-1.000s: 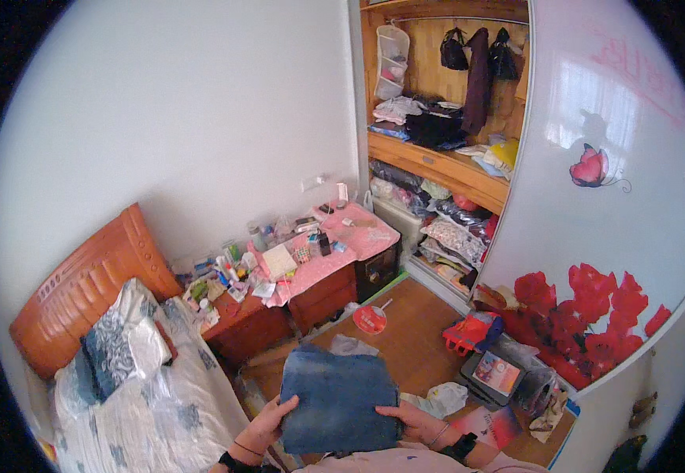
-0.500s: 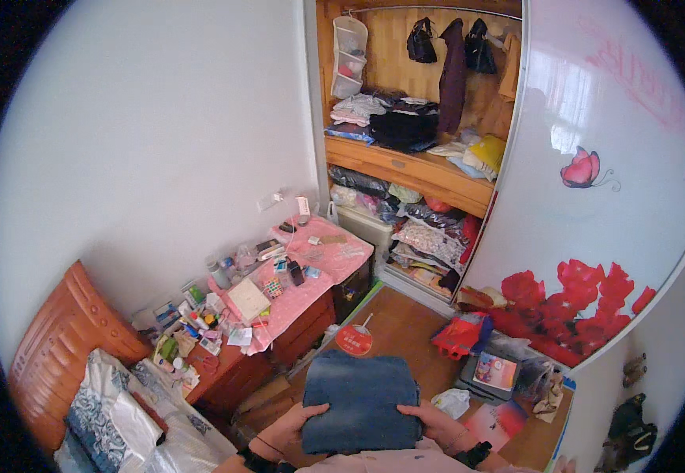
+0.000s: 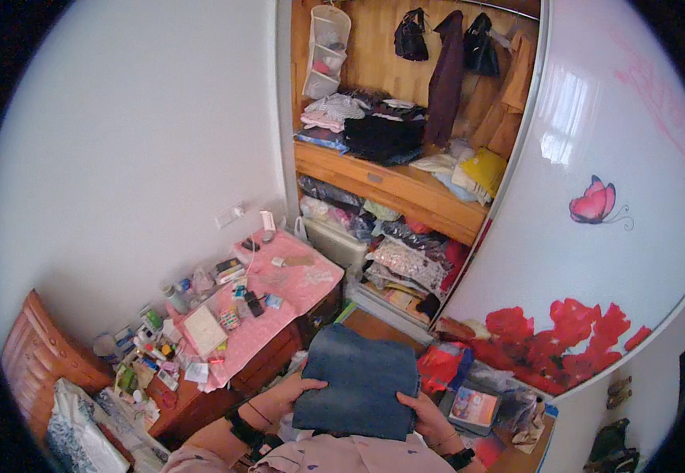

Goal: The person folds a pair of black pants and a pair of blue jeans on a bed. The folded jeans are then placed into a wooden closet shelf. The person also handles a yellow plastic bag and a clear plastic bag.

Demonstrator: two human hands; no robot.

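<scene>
A pair of folded dark blue jeans (image 3: 358,384) is held flat in front of my body. My left hand (image 3: 293,392) grips its left edge, thumb on top and the other fingers underneath. On the opposite edge my right hand (image 3: 423,415) holds it the same way. Ahead stands an open wardrobe (image 3: 374,178) with a wooden shelf. Folded black clothes (image 3: 384,139) lie on that shelf beside a stack of light folded clothes (image 3: 328,113). A yellow item (image 3: 482,171) rests on pale cloths at the shelf's right end.
A pink-covered desk (image 3: 299,272) crowded with small items stands left, beside a wooden headboard (image 3: 51,347). Bags hang in the wardrobe near a dark garment (image 3: 445,79). A white sliding door (image 3: 571,260) covers its right side. Boxes and a red bag (image 3: 439,366) lie on the floor.
The view has shifted, bringing the wardrobe nearer and the desk further left. The folded jeans stay between both hands, now slightly tilted and a little higher.
</scene>
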